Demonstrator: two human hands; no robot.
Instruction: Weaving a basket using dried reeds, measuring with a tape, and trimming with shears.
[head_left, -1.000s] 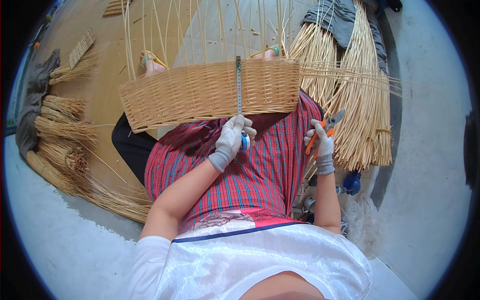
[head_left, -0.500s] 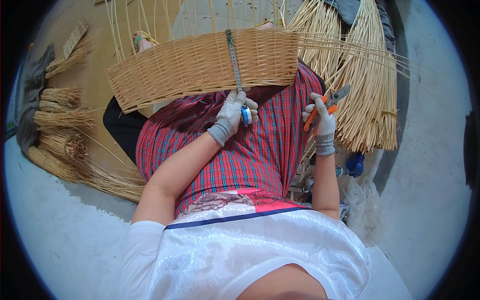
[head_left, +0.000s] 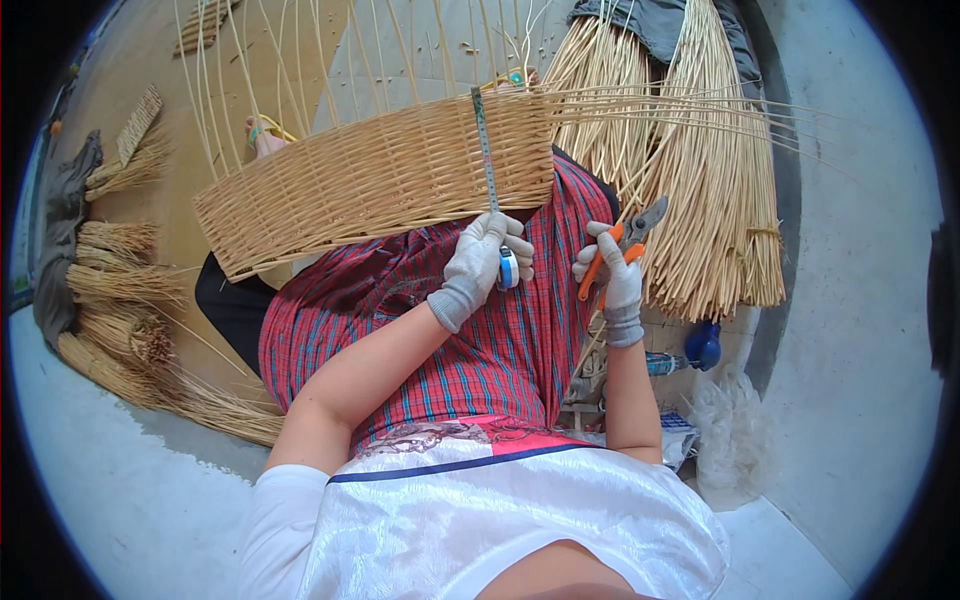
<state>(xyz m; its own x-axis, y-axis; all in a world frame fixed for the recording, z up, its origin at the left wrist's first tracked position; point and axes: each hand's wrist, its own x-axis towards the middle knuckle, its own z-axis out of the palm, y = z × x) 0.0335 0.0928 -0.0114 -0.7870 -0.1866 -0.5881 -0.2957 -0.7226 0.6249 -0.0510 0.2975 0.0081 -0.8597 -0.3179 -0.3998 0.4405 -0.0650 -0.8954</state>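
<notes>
Wicker basket [head_left: 380,175] sits half-woven on my lap over the red plaid skirt [head_left: 480,340], loose willow stakes sticking up from its rim. My gloved left hand [head_left: 480,262] grips a tape measure [head_left: 508,268], its blade [head_left: 486,150] run up the basket wall. My right hand [head_left: 612,272] is clenched around orange-handled pruning shears [head_left: 620,245], right by the bundled reeds [head_left: 700,180]

Grey-gloved, the left hand [head_left: 482,262] is gripping a blue-and-white tape measure [head_left: 508,267] whose silvery strip is crossing the tan woven basket [head_left: 380,175] just above the grip, while the grey-gloved right hand [head_left: 612,275] is holding orange-handled shears [head_left: 618,245] over a red-and-blue plaid skirt [head_left: 450,330].
</notes>
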